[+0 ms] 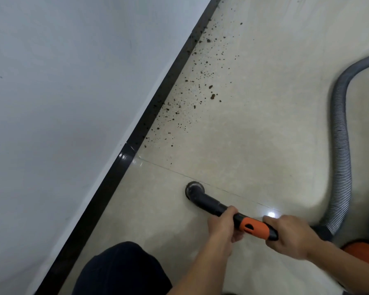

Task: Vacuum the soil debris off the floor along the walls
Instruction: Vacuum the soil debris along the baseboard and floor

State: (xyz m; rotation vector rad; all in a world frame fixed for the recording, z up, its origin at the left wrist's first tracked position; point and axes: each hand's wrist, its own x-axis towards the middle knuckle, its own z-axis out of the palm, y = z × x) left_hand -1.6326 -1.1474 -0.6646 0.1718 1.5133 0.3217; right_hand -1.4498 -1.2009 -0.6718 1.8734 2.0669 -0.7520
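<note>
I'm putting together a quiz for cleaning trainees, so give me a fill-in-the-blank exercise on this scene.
1. The soil debris lies scattered on the floor beside the ____ skirting board.
2. The left hand and right hand grip the vacuum wand on either side of its ____ section.
3. The ribbed ____ hose loops away on the right.

Missing words: black; orange; grey.
</note>
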